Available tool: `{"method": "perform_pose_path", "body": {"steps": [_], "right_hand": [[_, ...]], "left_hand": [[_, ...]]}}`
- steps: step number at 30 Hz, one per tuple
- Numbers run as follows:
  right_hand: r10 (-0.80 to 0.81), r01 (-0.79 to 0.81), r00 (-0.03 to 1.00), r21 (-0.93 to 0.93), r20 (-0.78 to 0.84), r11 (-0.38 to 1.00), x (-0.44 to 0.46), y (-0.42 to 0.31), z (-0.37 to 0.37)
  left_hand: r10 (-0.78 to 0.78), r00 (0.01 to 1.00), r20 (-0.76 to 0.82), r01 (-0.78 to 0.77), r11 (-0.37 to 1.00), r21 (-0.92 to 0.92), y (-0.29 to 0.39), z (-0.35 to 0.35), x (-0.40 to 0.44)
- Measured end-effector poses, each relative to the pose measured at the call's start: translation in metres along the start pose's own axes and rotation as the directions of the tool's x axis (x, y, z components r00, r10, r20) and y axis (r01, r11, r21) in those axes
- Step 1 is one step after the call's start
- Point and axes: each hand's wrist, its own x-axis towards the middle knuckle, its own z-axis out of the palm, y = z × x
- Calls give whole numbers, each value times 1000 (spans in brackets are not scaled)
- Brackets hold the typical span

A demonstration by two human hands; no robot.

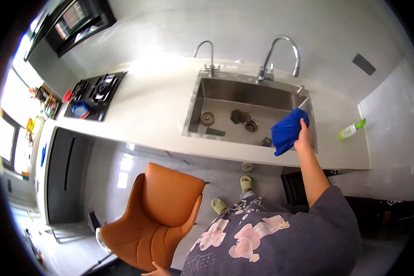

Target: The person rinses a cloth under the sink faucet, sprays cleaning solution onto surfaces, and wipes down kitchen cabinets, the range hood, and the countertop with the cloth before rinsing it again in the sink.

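Observation:
My right hand (302, 138) is closed on a blue cloth (287, 131), which hangs over the front right part of the steel sink (271, 97). In the sink lie a dark scrubber (238, 116) beside a drain and a green pad (215, 132) near the front wall. My left hand (157, 270) shows at the bottom edge, close to the orange chair (170, 193), with its fingers apart and nothing visible in them.
Two faucets, a small one (211, 57) and a tall one (263, 72), rise behind the sink. A green spray bottle (352, 129) lies on the right of the counter (147, 108). A black stove (99, 94) is at the left.

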Motion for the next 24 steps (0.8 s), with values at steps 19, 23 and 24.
{"method": "perform_pose_path", "body": {"steps": [19,23,24], "right_hand": [[258,-293,932,109,254,950,178,-7,16],[257,-273,933,31,253,961,198,1,8],[254,-271,934,34,252,962,199,-1,9]], "left_hand": [[873,-205,442,-675,201,-710,751,462,-446],[888,-19,459,-674,327,-663,779,529,-476],[846,20,533,-697,393,-599,779,487,-479]]}}
